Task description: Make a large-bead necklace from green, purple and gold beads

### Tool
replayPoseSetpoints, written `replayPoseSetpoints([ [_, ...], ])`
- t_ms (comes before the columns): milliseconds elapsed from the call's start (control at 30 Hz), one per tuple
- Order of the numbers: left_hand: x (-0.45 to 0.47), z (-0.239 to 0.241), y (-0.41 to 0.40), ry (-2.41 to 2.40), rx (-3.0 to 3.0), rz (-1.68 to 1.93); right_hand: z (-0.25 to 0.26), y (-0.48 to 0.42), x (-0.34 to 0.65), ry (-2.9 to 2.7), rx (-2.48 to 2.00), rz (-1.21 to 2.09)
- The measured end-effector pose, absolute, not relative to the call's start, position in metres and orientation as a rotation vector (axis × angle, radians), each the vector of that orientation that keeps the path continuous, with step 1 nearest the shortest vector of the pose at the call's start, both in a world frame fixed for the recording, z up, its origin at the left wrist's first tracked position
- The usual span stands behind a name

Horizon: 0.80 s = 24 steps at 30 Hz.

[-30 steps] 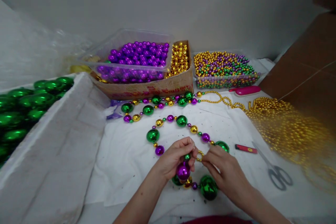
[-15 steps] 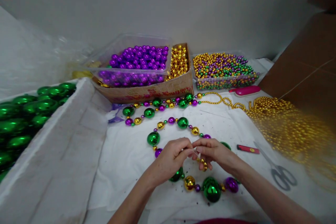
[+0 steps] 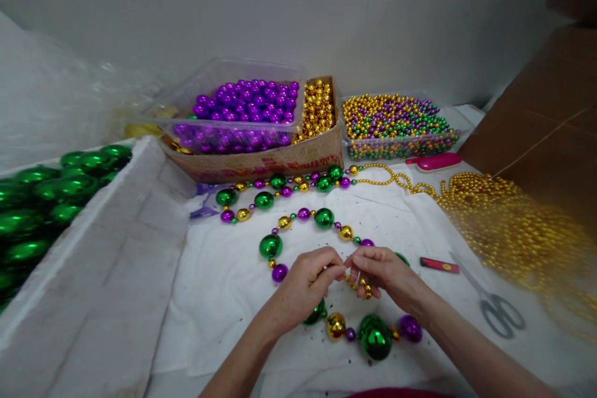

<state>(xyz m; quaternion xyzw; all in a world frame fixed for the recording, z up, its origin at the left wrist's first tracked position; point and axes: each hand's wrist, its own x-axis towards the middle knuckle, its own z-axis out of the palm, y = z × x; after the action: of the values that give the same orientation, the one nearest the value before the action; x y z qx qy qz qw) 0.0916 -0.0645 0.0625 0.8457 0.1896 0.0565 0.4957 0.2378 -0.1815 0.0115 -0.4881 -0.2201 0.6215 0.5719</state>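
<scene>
A bead necklace [image 3: 323, 218] of green, purple and gold balls lies in a loop on the white cloth [image 3: 224, 273]. My left hand [image 3: 305, 285] and my right hand [image 3: 380, 272] meet over its near side, fingertips pinched together on the thin string and small gold beads of the strand. A large green bead [image 3: 374, 337], a gold one [image 3: 336, 324] and a purple one [image 3: 410, 328] lie just below my hands. A second beaded strand [image 3: 280, 186] lies stretched out behind the loop.
At the back stand a clear tub of purple beads [image 3: 242, 112], a cardboard box with gold beads [image 3: 317, 109] and a tub of mixed small beads [image 3: 396, 121]. Green balls [image 3: 41, 193] fill a white box on the left. Gold strands [image 3: 508, 224], scissors [image 3: 494, 308], a red lighter [image 3: 439, 265] lie right.
My hands have come together at the strand. The purple bead that my left hand held has dropped to the cloth, and the big beads now lie spread below my hands.
</scene>
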Motion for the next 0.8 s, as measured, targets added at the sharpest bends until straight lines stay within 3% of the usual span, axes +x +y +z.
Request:
replayPoseSetpoints([
  [433, 0.094, 0.061, -0.070, 0.425, 1.996, 0.124, 0.009, -0.186, 0.219, -0.868, -1.505, 1.014],
  [800, 0.077, 0.045, -0.076, 0.502, 2.026, 0.415, 0.014, -0.201, 0.232, -0.403, -1.129, 1.266],
])
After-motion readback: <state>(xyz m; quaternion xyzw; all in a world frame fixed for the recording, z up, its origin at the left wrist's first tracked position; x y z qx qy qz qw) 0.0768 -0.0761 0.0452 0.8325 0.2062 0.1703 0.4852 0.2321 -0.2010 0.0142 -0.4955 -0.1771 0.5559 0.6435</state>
